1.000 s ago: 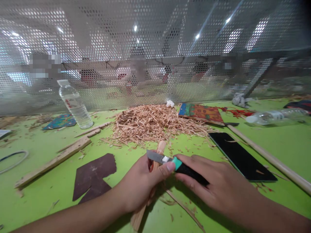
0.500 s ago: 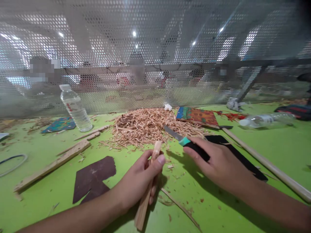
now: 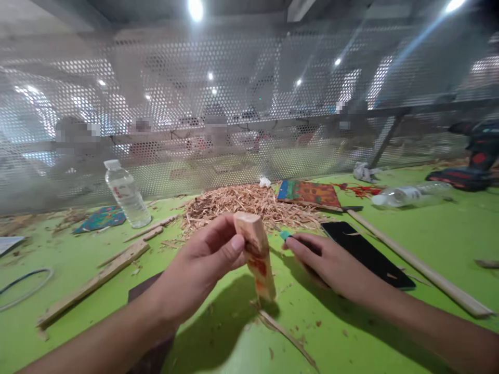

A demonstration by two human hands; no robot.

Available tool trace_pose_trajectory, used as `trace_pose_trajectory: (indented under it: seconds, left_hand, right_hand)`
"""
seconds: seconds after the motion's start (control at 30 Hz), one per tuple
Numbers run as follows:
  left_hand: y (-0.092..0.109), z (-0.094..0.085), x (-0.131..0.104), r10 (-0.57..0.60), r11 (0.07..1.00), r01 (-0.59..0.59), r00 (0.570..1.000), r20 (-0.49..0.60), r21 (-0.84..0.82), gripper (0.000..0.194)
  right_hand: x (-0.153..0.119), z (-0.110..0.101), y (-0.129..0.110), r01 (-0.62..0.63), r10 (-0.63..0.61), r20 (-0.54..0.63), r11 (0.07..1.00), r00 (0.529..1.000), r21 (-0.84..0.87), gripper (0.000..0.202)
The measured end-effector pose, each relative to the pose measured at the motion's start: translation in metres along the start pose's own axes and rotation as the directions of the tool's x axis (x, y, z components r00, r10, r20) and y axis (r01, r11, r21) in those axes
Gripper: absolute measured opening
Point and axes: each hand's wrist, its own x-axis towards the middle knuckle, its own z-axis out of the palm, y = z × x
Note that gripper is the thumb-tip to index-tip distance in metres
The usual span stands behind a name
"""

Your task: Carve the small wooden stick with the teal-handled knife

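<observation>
My left hand (image 3: 210, 254) pinches a pale wooden block (image 3: 257, 259) near its top. The block stands nearly upright, its lower end close to the green table, and reddish-brown patches mark its side. My right hand (image 3: 323, 259) is closed around a knife (image 3: 286, 235) with a teal collar; its blade points toward the shavings, and the rest of the handle is hidden by my fingers. Behind both hands lies a heap of wood shavings (image 3: 230, 200). Under my left forearm, a dark brown sheet (image 3: 144, 288) is partly covered.
A water bottle (image 3: 128, 197) stands at left near a long wooden strip (image 3: 93, 280). On the right lie a black phone-like slab (image 3: 366, 254), a wooden rod (image 3: 421, 265), a bottle on its side (image 3: 409, 195) and a power drill (image 3: 475, 156). A perforated screen (image 3: 241, 140) runs behind.
My left hand has raised and turned the wooden block, so its stained side now shows. The knife has lowered and turned, with less of its handle visible. The camera view has tilted up.
</observation>
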Motion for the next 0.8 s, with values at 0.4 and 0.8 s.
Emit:
trace_pose_trajectory:
  seconds: [0.4, 0.8]
  left_hand:
    - [-0.015, 0.015, -0.012, 0.194, 0.566, -0.560, 0.804, 0.562, 0.606, 0.022]
    - [-0.033, 0.007, -0.010, -0.038, 0.604, -0.185, 0.965, 0.259, 0.775, 0.026]
  right_hand:
    - [-0.004, 0.014, 0.007, -0.415, 0.280, 0.312, 0.711, 0.908, 0.568, 0.033]
    - [-0.001, 0.012, 0.003, -0.401, 0.305, 0.261, 0.730, 0.916, 0.553, 0.026]
